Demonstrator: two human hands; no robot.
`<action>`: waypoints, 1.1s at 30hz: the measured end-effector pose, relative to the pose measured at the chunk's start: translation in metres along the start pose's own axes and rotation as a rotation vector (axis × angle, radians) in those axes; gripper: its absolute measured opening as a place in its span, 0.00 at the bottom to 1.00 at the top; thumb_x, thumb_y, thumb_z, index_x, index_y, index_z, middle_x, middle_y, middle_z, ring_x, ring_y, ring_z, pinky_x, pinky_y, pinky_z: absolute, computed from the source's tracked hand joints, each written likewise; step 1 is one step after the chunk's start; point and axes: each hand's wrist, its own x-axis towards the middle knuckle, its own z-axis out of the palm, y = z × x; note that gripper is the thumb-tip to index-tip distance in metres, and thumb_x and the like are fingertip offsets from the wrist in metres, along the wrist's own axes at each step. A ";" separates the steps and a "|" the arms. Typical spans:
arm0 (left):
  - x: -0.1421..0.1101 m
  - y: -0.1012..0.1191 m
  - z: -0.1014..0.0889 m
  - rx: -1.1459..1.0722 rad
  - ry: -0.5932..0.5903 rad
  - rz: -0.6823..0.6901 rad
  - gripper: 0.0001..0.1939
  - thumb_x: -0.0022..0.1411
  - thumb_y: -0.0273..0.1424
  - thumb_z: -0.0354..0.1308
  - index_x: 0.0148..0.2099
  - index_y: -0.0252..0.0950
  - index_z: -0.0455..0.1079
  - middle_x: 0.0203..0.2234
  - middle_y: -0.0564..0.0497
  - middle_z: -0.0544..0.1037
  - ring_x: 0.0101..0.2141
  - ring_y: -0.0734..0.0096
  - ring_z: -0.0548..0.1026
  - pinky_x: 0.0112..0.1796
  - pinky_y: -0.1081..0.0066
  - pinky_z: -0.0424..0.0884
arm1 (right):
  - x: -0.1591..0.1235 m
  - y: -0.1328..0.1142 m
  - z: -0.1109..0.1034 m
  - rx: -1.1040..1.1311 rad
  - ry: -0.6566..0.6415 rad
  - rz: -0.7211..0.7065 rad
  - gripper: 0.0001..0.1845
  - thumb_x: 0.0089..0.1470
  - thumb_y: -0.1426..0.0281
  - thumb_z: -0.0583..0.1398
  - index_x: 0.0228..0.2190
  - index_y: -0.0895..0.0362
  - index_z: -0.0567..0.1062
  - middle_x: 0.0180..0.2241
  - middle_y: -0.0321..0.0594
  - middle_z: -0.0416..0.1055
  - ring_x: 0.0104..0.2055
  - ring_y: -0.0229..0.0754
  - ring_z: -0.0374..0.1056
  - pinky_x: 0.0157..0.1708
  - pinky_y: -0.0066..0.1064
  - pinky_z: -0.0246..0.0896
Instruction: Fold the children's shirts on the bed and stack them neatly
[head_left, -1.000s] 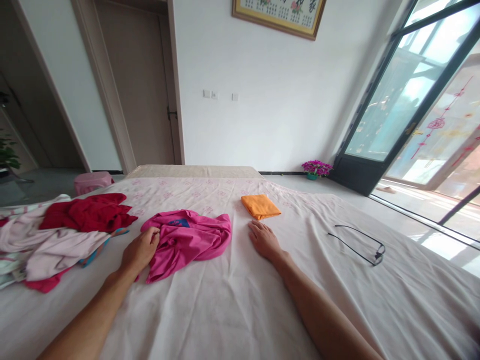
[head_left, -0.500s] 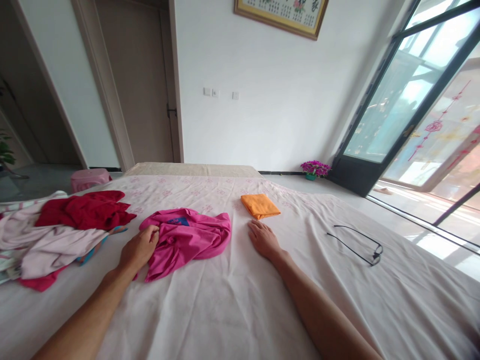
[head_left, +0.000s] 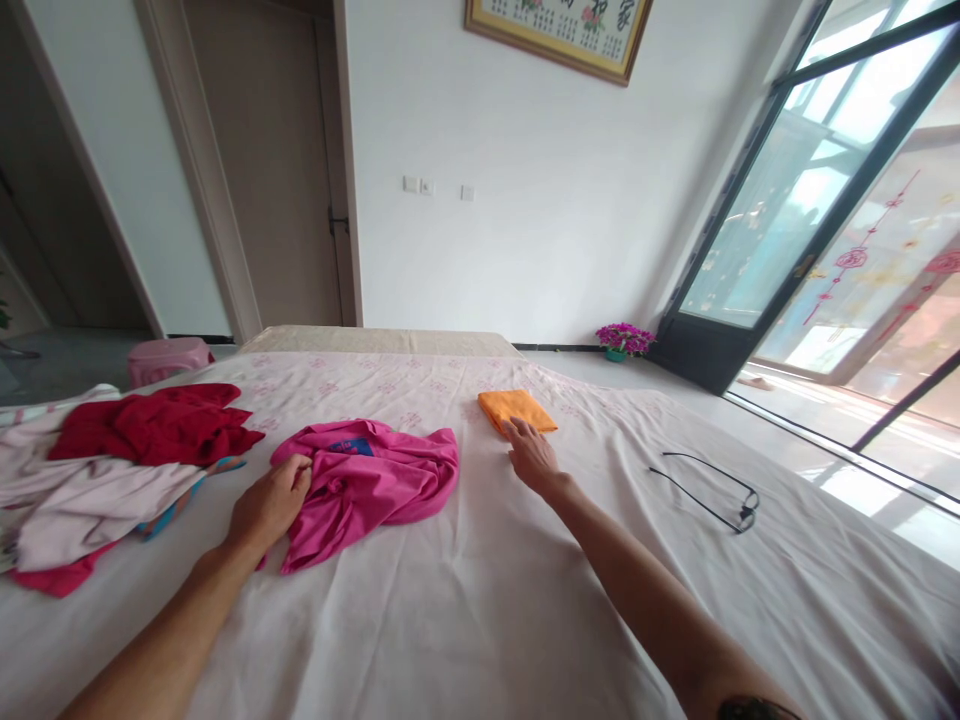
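A crumpled magenta shirt [head_left: 375,485] lies in the middle of the bed. My left hand [head_left: 268,503] grips its left edge with curled fingers. Farther back sits a folded orange cloth [head_left: 510,406]. My right hand [head_left: 531,455] reaches forward, fingers stretched flat, its fingertips touching the near edge of the orange cloth.
A heap of red [head_left: 150,423] and pale pink [head_left: 75,495] clothes lies at the left of the pale bedsheet [head_left: 480,600]. Black glasses [head_left: 712,490] rest at the right. A pink stool [head_left: 161,357], a flower pot [head_left: 622,340] and a glass door [head_left: 825,230] stand beyond.
My right hand has slid forward across the sheet and now touches the orange cloth. My left hand keeps its hold on the magenta shirt. The view has shifted a little.
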 end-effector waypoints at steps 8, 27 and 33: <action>0.000 0.001 -0.001 -0.010 0.011 -0.005 0.15 0.67 0.39 0.43 0.47 0.43 0.68 0.43 0.50 0.81 0.41 0.63 0.78 0.36 0.70 0.65 | 0.038 0.005 0.000 -0.107 -0.085 0.007 0.30 0.60 0.78 0.47 0.63 0.51 0.57 0.55 0.53 0.60 0.55 0.55 0.58 0.49 0.44 0.58; -0.001 0.005 -0.002 -0.010 0.009 -0.011 0.14 0.69 0.39 0.40 0.47 0.43 0.65 0.46 0.50 0.79 0.44 0.62 0.78 0.37 0.70 0.65 | 0.077 -0.021 0.019 -0.085 -0.035 0.173 0.21 0.62 0.75 0.46 0.50 0.58 0.72 0.53 0.55 0.63 0.49 0.51 0.65 0.45 0.40 0.60; 0.002 0.010 -0.013 -0.026 0.042 -0.178 0.22 0.68 0.46 0.37 0.52 0.41 0.64 0.44 0.44 0.80 0.42 0.55 0.79 0.36 0.65 0.67 | 0.064 -0.057 0.006 0.041 0.022 0.003 0.20 0.63 0.71 0.49 0.52 0.55 0.73 0.51 0.51 0.68 0.53 0.52 0.62 0.49 0.40 0.56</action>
